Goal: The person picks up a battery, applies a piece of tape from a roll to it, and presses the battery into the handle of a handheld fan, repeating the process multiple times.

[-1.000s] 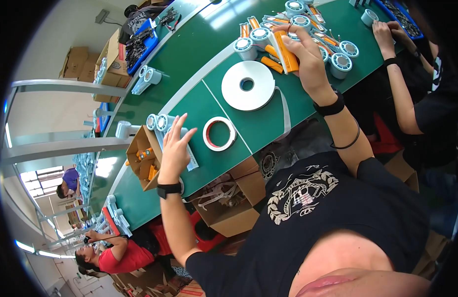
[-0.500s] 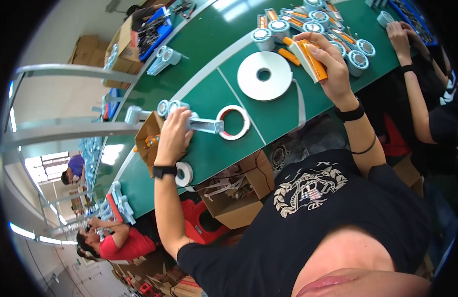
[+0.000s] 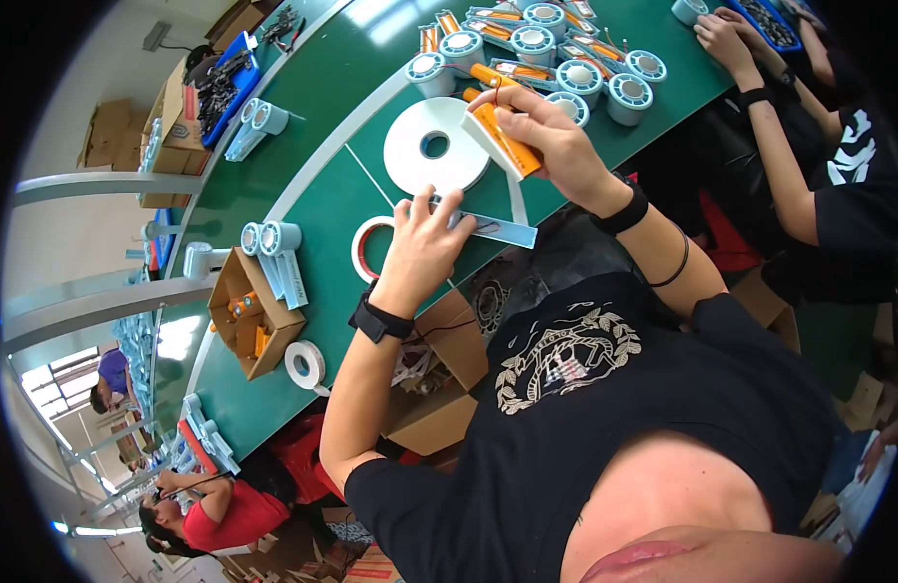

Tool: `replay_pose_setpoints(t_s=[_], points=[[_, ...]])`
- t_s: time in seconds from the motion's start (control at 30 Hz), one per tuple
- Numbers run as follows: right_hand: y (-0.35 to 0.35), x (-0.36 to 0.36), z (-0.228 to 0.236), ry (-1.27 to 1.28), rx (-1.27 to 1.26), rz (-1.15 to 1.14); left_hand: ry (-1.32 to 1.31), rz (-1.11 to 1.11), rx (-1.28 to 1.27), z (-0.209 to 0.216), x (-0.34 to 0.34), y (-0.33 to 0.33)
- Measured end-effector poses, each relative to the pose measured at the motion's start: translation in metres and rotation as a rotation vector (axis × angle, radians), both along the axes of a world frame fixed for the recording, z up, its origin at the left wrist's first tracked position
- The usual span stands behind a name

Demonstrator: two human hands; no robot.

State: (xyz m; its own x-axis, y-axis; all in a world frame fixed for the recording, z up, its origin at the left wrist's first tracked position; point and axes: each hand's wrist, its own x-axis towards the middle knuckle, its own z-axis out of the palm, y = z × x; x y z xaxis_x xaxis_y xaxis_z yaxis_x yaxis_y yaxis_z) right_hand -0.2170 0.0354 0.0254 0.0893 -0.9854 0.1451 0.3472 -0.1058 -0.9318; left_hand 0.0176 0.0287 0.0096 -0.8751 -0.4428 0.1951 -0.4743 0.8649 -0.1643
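My left hand (image 3: 424, 243) is closed on a pale blue plastic housing (image 3: 512, 233), its trough-like handle pointing right; my fingers cover its other end. In my right hand (image 3: 560, 146) is an orange cylindrical battery (image 3: 507, 139) with a white strip along its side, pinched between thumb and fingers. A large roll of white tape (image 3: 405, 146) lies flat just beyond both hands, its loose end hanging toward me. A white tape ring (image 3: 359, 251) is partly hidden by my left hand. Another orange battery (image 3: 490, 76) lies beyond my right hand.
Several pale blue round-headed housings with orange batteries (image 3: 531, 44) crowd the far side. At left stand a cardboard box (image 3: 274, 348), two housings (image 3: 286, 238) and a small tape roll (image 3: 317, 361). A co-worker's hands (image 3: 726, 39) are at far right; another person in red (image 3: 240, 515) sits lower left.
My left hand has carried the blue housing rightward, away from the other housings beside the cardboard box, close to my right hand. My right hand still holds the battery. The whole view has shifted.
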Motion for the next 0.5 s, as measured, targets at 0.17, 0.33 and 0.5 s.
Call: replay_pose_setpoints(t_s=[0.17,0.33,0.5], points=[[0.023,-0.002,-0.026,0.214,-0.045,0.044,0.311,0.064,0.336,-0.015,-0.002,-0.005],[0.032,0.004,-0.056,0.659,-0.608,-0.115,0.587,0.080,0.635,-0.008,-0.005,-0.011],[0.032,0.010,-0.061,0.853,-0.880,-0.072,0.703,0.153,0.776,-0.013,-0.002,-0.012]])
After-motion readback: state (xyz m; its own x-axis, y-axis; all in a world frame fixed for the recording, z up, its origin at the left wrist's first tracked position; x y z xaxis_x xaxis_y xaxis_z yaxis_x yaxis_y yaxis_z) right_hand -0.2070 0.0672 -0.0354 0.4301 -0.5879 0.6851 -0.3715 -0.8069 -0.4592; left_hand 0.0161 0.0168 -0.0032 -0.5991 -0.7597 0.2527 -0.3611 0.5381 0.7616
